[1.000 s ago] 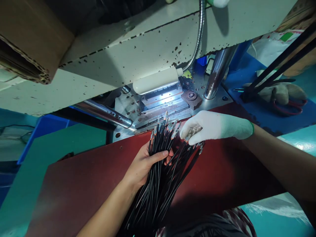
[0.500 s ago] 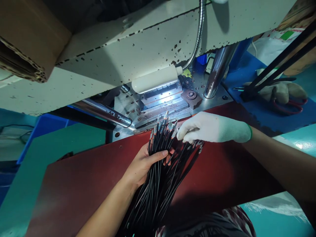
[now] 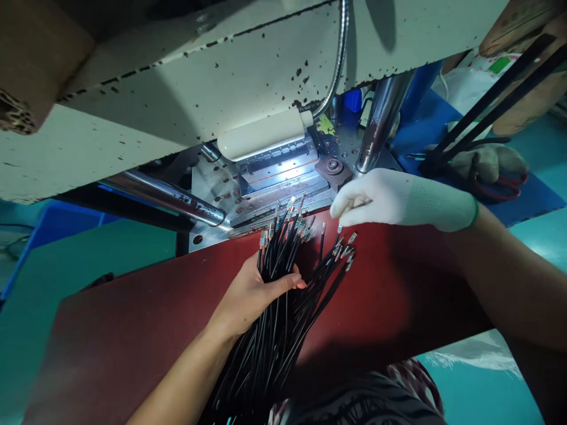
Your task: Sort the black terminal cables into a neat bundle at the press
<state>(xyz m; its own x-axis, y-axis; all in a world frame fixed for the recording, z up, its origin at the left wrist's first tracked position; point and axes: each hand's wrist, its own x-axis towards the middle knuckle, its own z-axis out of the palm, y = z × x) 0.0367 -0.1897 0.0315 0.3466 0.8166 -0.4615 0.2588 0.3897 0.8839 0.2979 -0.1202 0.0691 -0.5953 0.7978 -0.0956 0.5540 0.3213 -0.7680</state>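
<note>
Bunched black cables [image 3: 274,319] with metal terminals at their tips lie upward from my lap across the red surface. My bare left hand [image 3: 259,292] is wrapped round the left part of the bunch, thumb across the front. The other cables fan out to the right, apart from that grip. My right hand [image 3: 372,198], in a white glove, is closed in a pinch above the right-hand cables. One cable's terminal [image 3: 339,229] meets the underside of its fingertips, which partly hide it.
Ahead stands a machine with a metal die block [image 3: 283,168], a white cylindrical lamp [image 3: 263,134] and steel posts [image 3: 385,121]. A chipped pale beam [image 3: 248,77] crosses above. The red board [image 3: 146,330] lies under my arms. Used gloves [image 3: 487,165] lie at right.
My right hand has moved up and to the right, off the cable cluster, and one cable end stands up under it. My left hand keeps its grip. The view has shifted slightly.
</note>
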